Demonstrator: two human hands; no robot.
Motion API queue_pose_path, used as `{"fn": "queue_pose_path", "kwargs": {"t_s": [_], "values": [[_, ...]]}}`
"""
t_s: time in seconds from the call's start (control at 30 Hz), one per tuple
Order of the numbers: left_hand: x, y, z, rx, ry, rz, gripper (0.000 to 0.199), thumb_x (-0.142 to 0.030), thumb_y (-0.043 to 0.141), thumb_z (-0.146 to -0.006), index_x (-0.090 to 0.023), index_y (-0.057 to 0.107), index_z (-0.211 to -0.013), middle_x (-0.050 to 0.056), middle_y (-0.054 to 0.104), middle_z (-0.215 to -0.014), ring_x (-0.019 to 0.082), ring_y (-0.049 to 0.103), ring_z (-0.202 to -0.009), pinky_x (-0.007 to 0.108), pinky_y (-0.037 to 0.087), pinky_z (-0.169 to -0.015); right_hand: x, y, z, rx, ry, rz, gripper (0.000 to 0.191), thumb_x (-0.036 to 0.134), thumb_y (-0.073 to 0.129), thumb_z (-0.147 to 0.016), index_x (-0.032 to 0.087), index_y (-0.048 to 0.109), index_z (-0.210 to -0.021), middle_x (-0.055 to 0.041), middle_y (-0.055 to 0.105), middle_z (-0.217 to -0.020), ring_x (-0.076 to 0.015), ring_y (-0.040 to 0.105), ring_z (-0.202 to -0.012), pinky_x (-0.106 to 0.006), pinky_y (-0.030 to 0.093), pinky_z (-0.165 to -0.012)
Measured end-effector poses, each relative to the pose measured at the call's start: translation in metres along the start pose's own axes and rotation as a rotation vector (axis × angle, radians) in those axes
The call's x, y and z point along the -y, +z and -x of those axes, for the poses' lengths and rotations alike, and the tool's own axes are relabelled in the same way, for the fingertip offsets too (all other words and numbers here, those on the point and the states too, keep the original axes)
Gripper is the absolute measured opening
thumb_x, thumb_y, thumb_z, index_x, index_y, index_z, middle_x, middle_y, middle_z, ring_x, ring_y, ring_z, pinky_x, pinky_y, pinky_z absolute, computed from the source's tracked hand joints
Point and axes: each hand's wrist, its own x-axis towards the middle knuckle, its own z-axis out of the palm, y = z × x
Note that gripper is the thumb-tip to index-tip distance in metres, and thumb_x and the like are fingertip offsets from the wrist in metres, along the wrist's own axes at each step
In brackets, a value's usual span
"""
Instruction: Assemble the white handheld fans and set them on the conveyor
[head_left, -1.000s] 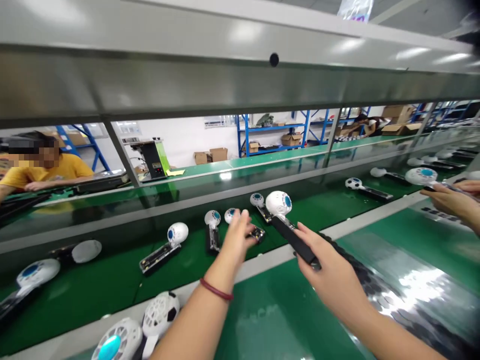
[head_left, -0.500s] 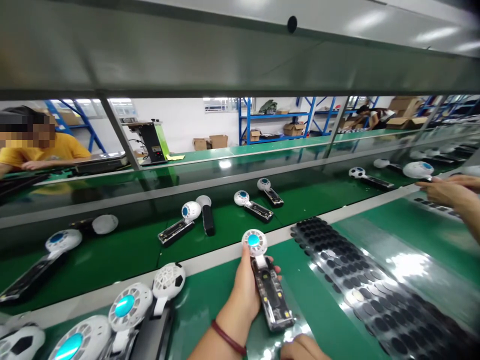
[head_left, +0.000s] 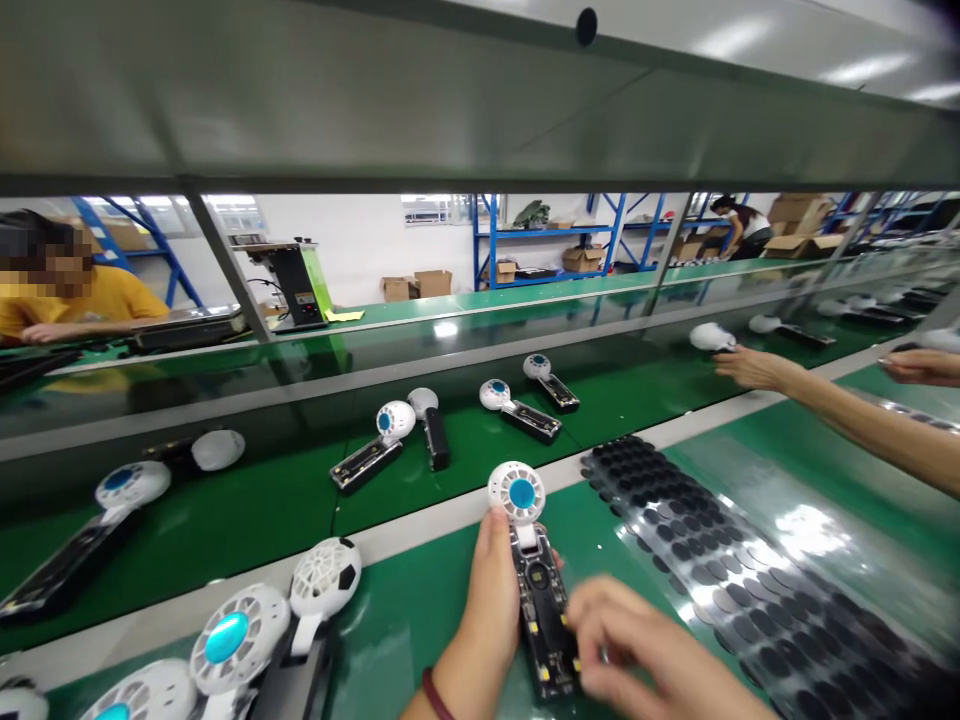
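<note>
My left hand [head_left: 491, 600] is wrapped around the handle of a small handheld fan [head_left: 541, 615]. Its round white head with a blue centre points away from me, and the dark handle shows a circuit board with small yellowish parts. Close against the handle's right edge is my right hand [head_left: 637, 640], blurred, its fingers curled together; what they pinch, if anything, I cannot make out. Left of my hands, more fans lie on the green work surface, among them a football-patterned one [head_left: 326, 577] and one with a blue centre [head_left: 240, 638].
Beyond a pale rail, several fans lie on the green conveyor belt [head_left: 277, 540]. A clear sheet of black round stickers [head_left: 720, 570] lies at right. A co-worker's arm [head_left: 825, 400] reaches over the belt from the right. Another person [head_left: 112, 300] sits far left. A shelf panel [head_left: 375, 110] hangs overhead.
My right hand has risen from the bottom edge to the fan's handle. Fans on the belt have shifted slightly right. The co-worker's hand has reached left over the belt, holding a white-headed fan.
</note>
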Motion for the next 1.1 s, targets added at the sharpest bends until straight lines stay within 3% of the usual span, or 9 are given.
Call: {"fn": "queue_pose_path", "kwargs": {"t_s": [0.07,0.13,0.27,0.43,1.1], "values": [[-0.002,-0.001,0.001,-0.017,0.036,-0.035,0.048,-0.059,0.045,-0.076,-0.013,0.057,-0.088,0.004,0.064,-0.067,0.018,0.059,-0.063,0.028,0.043,-0.06,0.011,-0.011,-0.018,-0.073,0.11,-0.088,0.012,0.014,0.049,-0.074,0.022,0.051,-0.066,-0.0017,0.05,-0.117,-0.0179,0.047,-0.111,-0.027,0.039,-0.09],[-0.003,-0.002,0.002,-0.041,0.076,-0.063,0.047,-0.056,0.046,-0.077,-0.014,0.058,-0.094,0.006,0.066,-0.083,0.019,0.058,-0.079,0.029,0.042,-0.071,0.016,-0.017,-0.034,-0.061,0.151,-0.097,0.011,0.016,0.047,-0.075,0.022,0.05,-0.066,-0.0013,0.043,-0.126,-0.0193,0.042,-0.117,-0.032,0.033,-0.097],[-0.004,-0.003,0.001,-0.039,0.072,-0.097,0.05,-0.056,0.043,-0.079,-0.014,0.056,-0.103,0.01,0.063,-0.104,0.023,0.054,-0.097,0.032,0.037,-0.086,0.015,-0.019,-0.048,0.014,0.095,-0.023,0.014,0.012,0.044,-0.076,0.022,0.046,-0.065,-0.0014,0.052,-0.106,-0.0174,0.052,-0.096,-0.031,0.039,-0.088],[-0.002,-0.005,0.001,-0.052,0.066,-0.103,0.053,-0.059,0.047,-0.075,-0.015,0.059,-0.102,0.01,0.065,-0.101,0.025,0.056,-0.097,0.034,0.039,-0.086,0.014,-0.019,-0.051,-0.007,0.095,0.049,0.016,0.01,0.043,-0.076,0.022,0.045,-0.066,0.0009,0.052,-0.086,-0.0149,0.053,-0.082,-0.026,0.041,-0.076],[-0.002,-0.004,0.001,-0.105,0.024,-0.107,0.055,-0.059,0.049,-0.074,-0.016,0.058,-0.108,0.011,0.064,-0.109,0.026,0.055,-0.103,0.032,0.04,-0.087,0.023,-0.018,-0.056,0.041,0.173,0.087,0.015,0.009,0.042,-0.075,0.02,0.043,-0.065,0.0012,0.048,-0.09,-0.0133,0.05,-0.075,-0.026,0.038,-0.069]]}}
